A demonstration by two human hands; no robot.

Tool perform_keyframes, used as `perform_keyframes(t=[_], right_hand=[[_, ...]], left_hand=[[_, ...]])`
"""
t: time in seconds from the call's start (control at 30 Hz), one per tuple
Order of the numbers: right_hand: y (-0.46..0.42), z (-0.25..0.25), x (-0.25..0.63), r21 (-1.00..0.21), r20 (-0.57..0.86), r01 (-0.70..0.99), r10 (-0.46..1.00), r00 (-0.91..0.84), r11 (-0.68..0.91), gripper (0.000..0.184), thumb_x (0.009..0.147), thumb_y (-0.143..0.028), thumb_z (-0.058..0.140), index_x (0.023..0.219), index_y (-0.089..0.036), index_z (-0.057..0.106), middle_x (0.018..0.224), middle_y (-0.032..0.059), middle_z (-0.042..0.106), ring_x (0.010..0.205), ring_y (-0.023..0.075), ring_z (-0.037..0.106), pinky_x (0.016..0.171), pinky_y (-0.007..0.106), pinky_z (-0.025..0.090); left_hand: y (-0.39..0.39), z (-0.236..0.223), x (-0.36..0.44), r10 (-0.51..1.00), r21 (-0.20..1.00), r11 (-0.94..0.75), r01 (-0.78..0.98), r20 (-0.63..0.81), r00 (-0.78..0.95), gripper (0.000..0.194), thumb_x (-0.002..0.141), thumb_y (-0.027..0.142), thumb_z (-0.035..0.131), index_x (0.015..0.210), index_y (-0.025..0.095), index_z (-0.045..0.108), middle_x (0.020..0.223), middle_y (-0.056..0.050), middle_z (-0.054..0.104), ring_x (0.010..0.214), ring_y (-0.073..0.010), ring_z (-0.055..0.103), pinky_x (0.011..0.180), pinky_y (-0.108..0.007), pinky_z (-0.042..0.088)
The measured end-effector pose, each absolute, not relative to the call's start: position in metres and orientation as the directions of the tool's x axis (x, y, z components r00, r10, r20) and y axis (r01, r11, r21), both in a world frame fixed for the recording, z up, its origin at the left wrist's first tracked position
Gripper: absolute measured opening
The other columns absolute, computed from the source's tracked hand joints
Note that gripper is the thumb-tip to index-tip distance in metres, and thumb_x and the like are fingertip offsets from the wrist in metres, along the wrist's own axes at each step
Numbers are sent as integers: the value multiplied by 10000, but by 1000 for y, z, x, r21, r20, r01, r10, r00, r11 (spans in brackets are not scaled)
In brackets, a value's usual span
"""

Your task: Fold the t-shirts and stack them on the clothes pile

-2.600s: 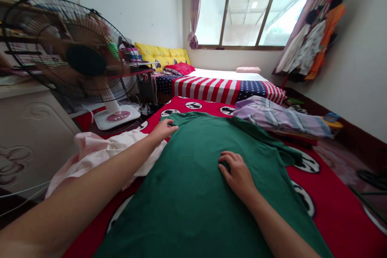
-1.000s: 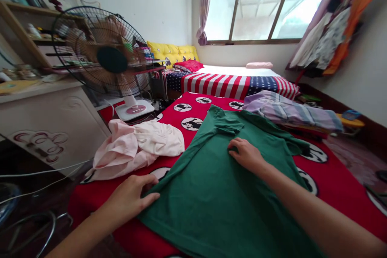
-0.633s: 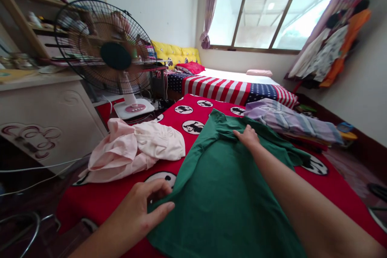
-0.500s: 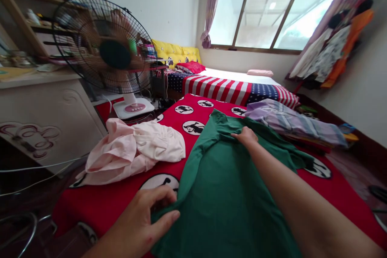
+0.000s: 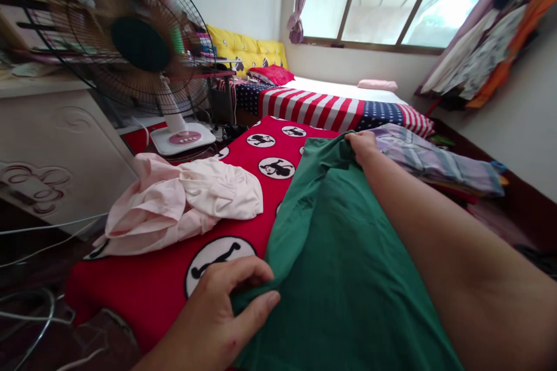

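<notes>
Green short-sleeved shirt (image 5: 343, 255) stretched lengthwise across the red blanket (image 5: 130, 301), and both hands are on it! The left hand (image 5: 221, 316) is down at the near edge, closed tight on a fold of the green cloth. The right hand (image 5: 363, 146) is up at the far end, clenched on a bunched handful near the shoulder.

That makes three garments on the blanket: the shirt, a crumpled pale pink garment (image 5: 183, 200) just to its left, and a striped lilac garment (image 5: 437, 161) just past the right hand. The blanket's round black-and-white cartoon prints show around them. Beyond lies a bed with stars-and-stripes bedding (image 5: 313, 107), carrying one red pillow (image 5: 272, 74) and one pink pillow (image 5: 378, 84). Over on the left stands one electric fan (image 5: 139, 43).
</notes>
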State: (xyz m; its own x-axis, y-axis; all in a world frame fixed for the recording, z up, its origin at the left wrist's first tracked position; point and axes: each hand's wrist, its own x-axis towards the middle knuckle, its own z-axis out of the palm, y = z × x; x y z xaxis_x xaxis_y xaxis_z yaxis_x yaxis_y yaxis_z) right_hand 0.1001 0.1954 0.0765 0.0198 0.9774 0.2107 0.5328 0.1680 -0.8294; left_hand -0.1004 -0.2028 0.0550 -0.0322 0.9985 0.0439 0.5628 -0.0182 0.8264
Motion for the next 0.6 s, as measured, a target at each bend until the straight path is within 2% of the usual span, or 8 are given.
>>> perform_keyframes(t=[0.1, 0.2, 0.3, 0.37, 0.47, 0.53, 0.6], right_hand=[[202, 90, 108, -833, 156, 551, 976, 152, 48, 343, 922, -357, 565, 1201, -157, 560, 1170, 83, 599, 974, 198, 617, 814, 401, 540], [200, 91, 123, -812, 165, 583, 963, 213, 10, 321, 923, -358, 561, 1161, -143, 576, 1110, 76, 621, 922, 186, 626, 783, 378, 545], [187, 78, 141, -760, 213, 650, 947, 242, 5, 226, 873, -257, 598, 1025, -91, 621, 1013, 112, 644, 925, 218, 616, 832, 390, 510], [172, 64, 153, -714, 262, 700, 934, 242, 19, 187, 787, -167, 638, 961, -97, 633, 1025, 141, 638, 1023, 271, 584, 928, 423, 455], [138, 39, 165, -604, 417, 779, 900, 128, 169, 273, 717, -104, 632, 988, -135, 614, 1161, 154, 585, 1186, 304, 499, 1038, 445, 368], [106, 25, 169, -495, 539, 782, 840, -66, 380, 271, 721, -107, 607, 988, -153, 605, 1215, 155, 555, 1223, 297, 480, 1059, 437, 355], [68, 16, 170, -420, 579, 703, 766, -281, 575, 232, 745, -121, 588, 970, -173, 609, 1227, 142, 554, 1198, 280, 512, 1046, 428, 378]], left_hand=[[-200, 57, -80, 996, 832, -86, 548, 88, 22, 69, 796, 273, 644, 840, 222, 662, 761, 22, 668, 705, -130, 614, 650, -192, 450], [-196, 52, -61, 988, 848, -151, 508, 115, 102, 94, 746, 185, 679, 836, 213, 680, 793, 24, 692, 738, -128, 633, 682, -181, 456], [-191, 41, -46, 983, 863, -137, 487, 56, 177, 178, 717, 165, 711, 891, 200, 704, 856, 1, 702, 810, -148, 645, 733, -184, 474], [-189, 32, -41, 956, 881, -111, 460, -31, 291, 289, 712, 231, 748, 998, 203, 712, 920, -27, 699, 834, -164, 649, 731, -195, 497], [-190, 22, -40, 879, 931, -104, 349, -78, 470, 476, 728, 373, 760, 1160, 194, 672, 1017, -73, 688, 834, -174, 660, 711, -206, 529], [-193, 21, -43, 862, 956, -119, 266, -33, 506, 431, 796, 367, 699, 1183, 182, 659, 1047, -86, 689, 843, -164, 669, 737, -206, 534], [-195, 24, -48, 878, 959, -138, 248, 2, 479, 296, 864, 299, 622, 1133, 192, 678, 1020, -65, 699, 845, -144, 669, 759, -197, 526]])
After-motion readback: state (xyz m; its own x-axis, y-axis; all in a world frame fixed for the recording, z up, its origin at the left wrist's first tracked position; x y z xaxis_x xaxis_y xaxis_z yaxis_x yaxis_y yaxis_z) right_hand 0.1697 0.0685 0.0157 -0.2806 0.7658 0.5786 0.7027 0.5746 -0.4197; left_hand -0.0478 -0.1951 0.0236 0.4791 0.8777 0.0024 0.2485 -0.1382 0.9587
